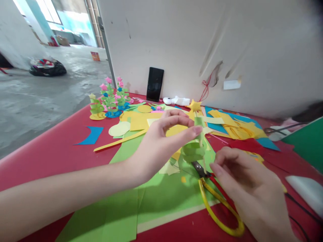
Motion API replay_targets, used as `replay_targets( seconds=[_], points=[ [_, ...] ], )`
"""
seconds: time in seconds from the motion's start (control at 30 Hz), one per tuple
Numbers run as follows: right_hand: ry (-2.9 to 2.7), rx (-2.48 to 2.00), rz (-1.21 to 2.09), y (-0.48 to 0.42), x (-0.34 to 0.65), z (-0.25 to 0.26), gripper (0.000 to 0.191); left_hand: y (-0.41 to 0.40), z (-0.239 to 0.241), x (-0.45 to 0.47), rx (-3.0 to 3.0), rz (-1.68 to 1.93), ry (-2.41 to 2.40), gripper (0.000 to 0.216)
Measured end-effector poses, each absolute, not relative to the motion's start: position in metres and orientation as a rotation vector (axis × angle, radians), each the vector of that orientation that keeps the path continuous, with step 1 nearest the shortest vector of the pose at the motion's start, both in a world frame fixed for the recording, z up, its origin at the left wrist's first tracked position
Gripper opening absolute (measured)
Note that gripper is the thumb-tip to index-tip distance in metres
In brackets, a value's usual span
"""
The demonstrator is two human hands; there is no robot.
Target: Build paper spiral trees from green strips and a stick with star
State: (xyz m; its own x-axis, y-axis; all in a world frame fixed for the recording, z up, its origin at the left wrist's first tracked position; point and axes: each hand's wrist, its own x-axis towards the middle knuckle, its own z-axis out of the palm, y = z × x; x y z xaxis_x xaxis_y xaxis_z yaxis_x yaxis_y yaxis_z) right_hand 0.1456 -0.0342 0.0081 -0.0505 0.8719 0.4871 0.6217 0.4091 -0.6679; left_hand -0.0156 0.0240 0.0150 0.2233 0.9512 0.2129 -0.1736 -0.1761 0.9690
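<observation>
Two bare hands work above a red table (pixel 55 151) in the head view. The left hand (pixel 165 134) comes from the left edge and holds a small paper tree (pixel 193 153) by its upper part, thumb and forefinger closed on it just under a yellow star (pixel 195 106). This tree is over the middle of the table, slightly tilted, with pale green loops around a thin stick. The right hand (pixel 252 185) is near the lower end of the stick, its fingers curled and its thumb close to them; whether something is between them, I cannot tell. Below both hands lie scissors (pixel 201 170) with a yellow and a red handle, on green sheets (pixel 113 215) which extend toward the near edge.

At the far left corner stand three other paper trees (pixel 110 99), on round bases. A blue paper piece (pixel 91 135) lies near the left edge. A black phone (pixel 155 84) leans on the wall at the far edge, and toward the far right corner yellow cut papers (pixel 234 124) are spread partly over blue paper (pixel 268 144).
</observation>
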Motion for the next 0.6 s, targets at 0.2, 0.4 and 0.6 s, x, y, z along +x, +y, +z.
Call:
replay_targets(
  seconds=[0.2, 0.4, 0.6],
  points=[
    [-1.729, -1.272, 0.205, -0.036, 0.14, 0.0, 0.012, 0.02, 0.014, -0.014, 1.374, 1.245, 0.812, 0.012],
    [-1.747, -1.289, 0.123, -0.037, 0.141, -0.002, 0.011, 0.013, 0.016, -0.012, 1.391, 1.242, 0.806, 0.01],
    [-1.745, -1.319, 0.249, -0.038, 0.142, 0.002, 0.006, 0.018, 0.018, -0.014, 1.443, 1.243, 0.804, 0.012]
  ],
)
